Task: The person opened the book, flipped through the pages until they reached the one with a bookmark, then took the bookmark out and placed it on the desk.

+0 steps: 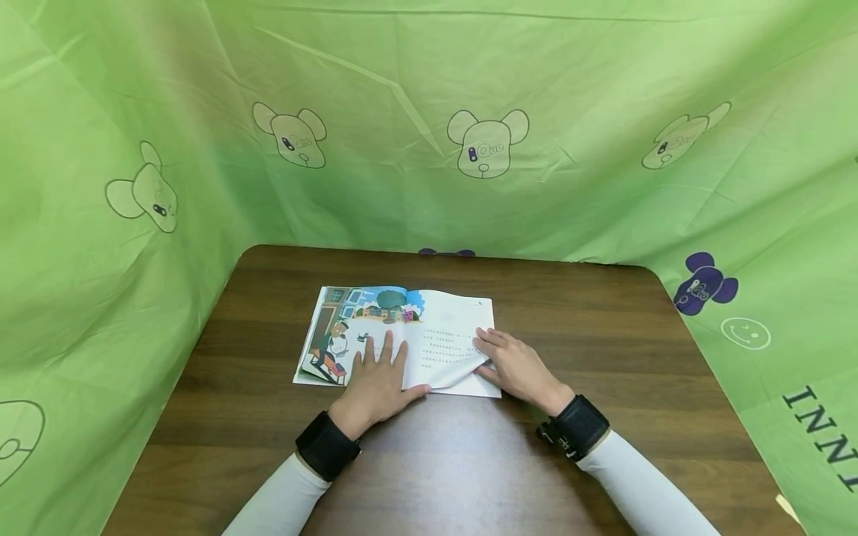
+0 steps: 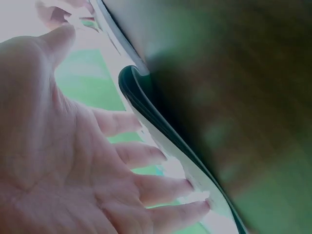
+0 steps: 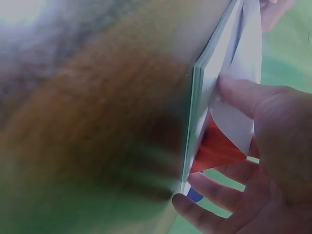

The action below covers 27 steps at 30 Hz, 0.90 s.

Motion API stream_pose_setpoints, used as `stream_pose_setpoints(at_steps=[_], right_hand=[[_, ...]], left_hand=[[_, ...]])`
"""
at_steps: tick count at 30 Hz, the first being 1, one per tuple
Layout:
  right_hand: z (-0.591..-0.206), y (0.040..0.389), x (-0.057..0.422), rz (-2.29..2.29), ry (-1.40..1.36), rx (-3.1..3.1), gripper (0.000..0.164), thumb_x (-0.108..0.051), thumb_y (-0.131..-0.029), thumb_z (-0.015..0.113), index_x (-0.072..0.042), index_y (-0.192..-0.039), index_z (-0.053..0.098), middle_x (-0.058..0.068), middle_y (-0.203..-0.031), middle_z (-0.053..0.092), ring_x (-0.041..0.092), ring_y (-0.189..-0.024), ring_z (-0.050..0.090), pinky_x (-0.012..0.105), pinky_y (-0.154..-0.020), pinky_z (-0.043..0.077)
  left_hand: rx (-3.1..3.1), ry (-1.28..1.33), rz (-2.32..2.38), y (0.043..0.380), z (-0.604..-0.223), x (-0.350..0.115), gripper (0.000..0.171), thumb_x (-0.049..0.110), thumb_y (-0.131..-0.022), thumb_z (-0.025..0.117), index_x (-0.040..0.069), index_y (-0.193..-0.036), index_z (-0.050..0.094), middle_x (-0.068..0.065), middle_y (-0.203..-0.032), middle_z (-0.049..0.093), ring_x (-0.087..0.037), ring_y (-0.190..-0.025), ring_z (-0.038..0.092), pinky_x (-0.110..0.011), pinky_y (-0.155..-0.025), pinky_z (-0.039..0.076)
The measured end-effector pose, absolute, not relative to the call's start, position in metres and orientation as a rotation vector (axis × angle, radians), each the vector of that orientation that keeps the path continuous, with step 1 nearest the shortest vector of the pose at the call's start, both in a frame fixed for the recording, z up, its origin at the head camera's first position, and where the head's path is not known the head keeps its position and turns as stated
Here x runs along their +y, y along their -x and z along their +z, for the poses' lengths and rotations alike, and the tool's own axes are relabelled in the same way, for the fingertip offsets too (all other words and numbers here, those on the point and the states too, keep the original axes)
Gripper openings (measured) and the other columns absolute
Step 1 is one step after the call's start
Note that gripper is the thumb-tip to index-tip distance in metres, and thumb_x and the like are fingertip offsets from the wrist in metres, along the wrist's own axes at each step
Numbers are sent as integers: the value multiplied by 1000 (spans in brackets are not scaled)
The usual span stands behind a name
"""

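An open picture book (image 1: 439, 307) lies on the table, a colour illustration across its left page and printed lines of text on the right one. My left hand (image 1: 377, 388) rests flat on the lower left page with fingers spread and the thumb reaching past the middle fold. At the right edge my right hand (image 1: 524, 370) holds the lower outer corner of a page (image 1: 462, 368) between thumb and fingers. That corner curls up off the sheets beneath. In the right wrist view, the thumb lies against white paper and a red patch (image 3: 217, 148) shows by the fingers.
The brown wooden table (image 1: 576, 320) has rounded far corners. A green cloth (image 1: 402, 201) printed with bear heads hangs behind it and along both sides. Black bands (image 1: 328, 447) circle both wrists below white sleeves.
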State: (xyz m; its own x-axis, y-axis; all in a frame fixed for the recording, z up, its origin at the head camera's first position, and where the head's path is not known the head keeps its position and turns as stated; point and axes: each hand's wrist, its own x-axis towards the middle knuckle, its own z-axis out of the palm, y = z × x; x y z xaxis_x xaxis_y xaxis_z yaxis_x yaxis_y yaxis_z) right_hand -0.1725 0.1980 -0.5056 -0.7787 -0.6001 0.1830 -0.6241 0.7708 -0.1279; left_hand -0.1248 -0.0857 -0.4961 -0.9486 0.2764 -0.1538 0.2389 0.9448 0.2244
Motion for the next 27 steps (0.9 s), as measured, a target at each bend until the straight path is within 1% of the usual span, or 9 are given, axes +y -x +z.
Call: stream_pose_setpoints(at_steps=[3, 7, 12, 18, 23, 27], right_hand=[[-504, 173, 196, 272, -975, -2831, 50, -33, -88, 69, -3, -128, 66, 16, -138, 59, 35, -123, 56, 49, -95, 49], [-501, 175, 193, 271, -961, -2835, 44, -27, -87, 70, -3, -125, 68, 15, -135, 61, 34, -120, 59, 49, -92, 51], [-500, 179, 191, 277, -946, -2846, 38, -23, -89, 68, -5, -122, 70, 12, -132, 63, 31, -117, 61, 48, -87, 53], [-499, 180, 191, 289, -921, -2847, 35, -23, -89, 66, -9, -121, 72, 9, -131, 65, 28, -116, 61, 48, -84, 55], [-497, 180, 192, 297, -909, -2839, 35, -25, -90, 65, -10, -121, 72, 9, -132, 64, 29, -119, 59, 49, -83, 54], [-495, 180, 192, 320, -878, -2815, 37, -27, -92, 63, -13, -126, 70, 12, -139, 59, 29, -125, 54, 50, -79, 56]], left_hand=[[2931, -388, 285, 125, -495, -83, 103, 80, -82, 39, 8, -155, 33, -25, -160, 22, -55, -140, 21, -67, -106, 28], [2936, -360, 249, 126, -495, -79, 106, 82, -79, 41, 8, -155, 32, -25, -160, 22, -55, -139, 23, -67, -106, 29], [2967, -336, 260, 126, -496, -75, 108, 81, -77, 49, 6, -153, 36, -26, -158, 26, -57, -138, 26, -67, -104, 31], [3014, -334, 254, 125, -496, -72, 99, 75, -80, 53, 5, -149, 41, -28, -155, 31, -59, -134, 31, -67, -101, 35], [3015, -334, 211, 124, -498, -70, 86, 61, -88, 56, 4, -150, 40, -29, -155, 30, -59, -135, 28, -69, -101, 33], [3020, -316, 200, 125, -501, -68, 81, 55, -90, 56, 5, -151, 38, -28, -156, 29, -59, -136, 27, -70, -102, 31]])
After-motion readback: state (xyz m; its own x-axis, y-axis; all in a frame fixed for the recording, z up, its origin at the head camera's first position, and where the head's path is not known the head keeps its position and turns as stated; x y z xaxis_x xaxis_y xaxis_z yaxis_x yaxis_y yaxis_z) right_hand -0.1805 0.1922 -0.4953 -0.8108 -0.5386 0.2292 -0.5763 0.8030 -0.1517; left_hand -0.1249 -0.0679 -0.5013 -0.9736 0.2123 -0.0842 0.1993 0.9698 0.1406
